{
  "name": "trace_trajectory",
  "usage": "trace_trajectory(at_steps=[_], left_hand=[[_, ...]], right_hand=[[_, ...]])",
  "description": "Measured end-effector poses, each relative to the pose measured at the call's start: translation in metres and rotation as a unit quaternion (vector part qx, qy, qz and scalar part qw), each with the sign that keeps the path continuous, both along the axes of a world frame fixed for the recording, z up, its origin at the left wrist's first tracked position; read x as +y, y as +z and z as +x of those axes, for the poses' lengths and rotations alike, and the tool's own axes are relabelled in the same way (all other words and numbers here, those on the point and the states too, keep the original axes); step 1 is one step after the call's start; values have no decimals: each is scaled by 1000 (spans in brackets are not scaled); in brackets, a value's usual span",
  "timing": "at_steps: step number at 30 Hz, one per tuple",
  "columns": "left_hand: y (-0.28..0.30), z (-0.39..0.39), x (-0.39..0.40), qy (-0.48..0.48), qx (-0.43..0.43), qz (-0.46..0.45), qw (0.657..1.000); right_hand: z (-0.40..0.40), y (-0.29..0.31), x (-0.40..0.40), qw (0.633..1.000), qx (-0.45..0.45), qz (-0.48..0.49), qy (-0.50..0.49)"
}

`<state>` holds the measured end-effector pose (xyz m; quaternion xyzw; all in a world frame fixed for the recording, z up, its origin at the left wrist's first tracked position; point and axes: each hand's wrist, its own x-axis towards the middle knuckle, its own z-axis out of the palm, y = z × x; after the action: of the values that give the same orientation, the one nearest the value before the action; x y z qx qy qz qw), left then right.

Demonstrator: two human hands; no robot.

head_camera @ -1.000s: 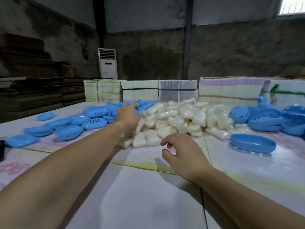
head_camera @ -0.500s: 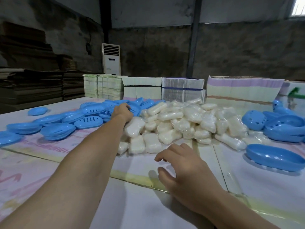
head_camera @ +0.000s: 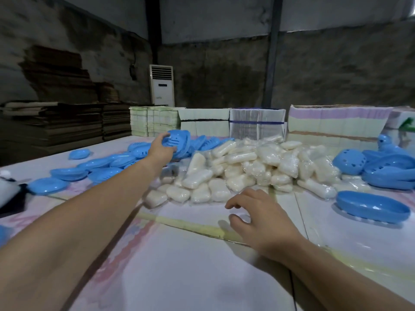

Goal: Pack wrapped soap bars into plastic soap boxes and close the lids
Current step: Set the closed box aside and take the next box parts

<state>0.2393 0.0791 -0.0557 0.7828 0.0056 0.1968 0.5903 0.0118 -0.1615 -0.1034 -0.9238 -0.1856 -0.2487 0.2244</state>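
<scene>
A heap of white soap bars (head_camera: 247, 167) in clear wrap lies in the middle of the table. Blue slotted soap-box parts (head_camera: 105, 164) are strewn to its left. My left hand (head_camera: 160, 151) reaches far over them and grips one blue slotted soap-box part (head_camera: 176, 140), lifted above the pile. My right hand (head_camera: 260, 218) hovers just in front of the soap heap, fingers loosely curled, holding nothing. A blue soap-box tray (head_camera: 371, 208) lies alone at the right, near that hand.
More blue box parts (head_camera: 386, 167) pile up at the far right. Bundles of flat cartons (head_camera: 256, 122) line the table's back edge. A white and dark object (head_camera: 9, 191) sits at the left edge. Stacked cardboard and a white floor air conditioner (head_camera: 162, 85) stand behind.
My left hand has closed on a blue slotted part and raised it off the pile. My right hand stays in front of the soap heap; the view has moved closer.
</scene>
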Motion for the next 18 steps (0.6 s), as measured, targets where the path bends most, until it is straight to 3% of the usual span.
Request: trace_trajectory(at_steps=[2,3,6,9,11,14,18], left_hand=[[-1,-14,13,-5,34,-27,999],[-2,-19,19,1,45,2,999],[-5,-36,36,0,58,180,982],[-3,-54,46,-2,55,372,927],[1,-65,50,19,43,452,891],[9,-75,55,55,39,515,854],[19,-85,57,91,39,503,859]], right_hand=[[0,1,0,1000,1,-2,-2],[-1,1,0,1000,5,-2,-1],[-4,3,0,1000,9,-1,2],[-7,4,0,1000,8,-8,1],[-7,4,-1,1000,9,-6,-1],[-9,4,-2,1000,10,4,-1],[-10,5,-2,1000,22,7,-2]])
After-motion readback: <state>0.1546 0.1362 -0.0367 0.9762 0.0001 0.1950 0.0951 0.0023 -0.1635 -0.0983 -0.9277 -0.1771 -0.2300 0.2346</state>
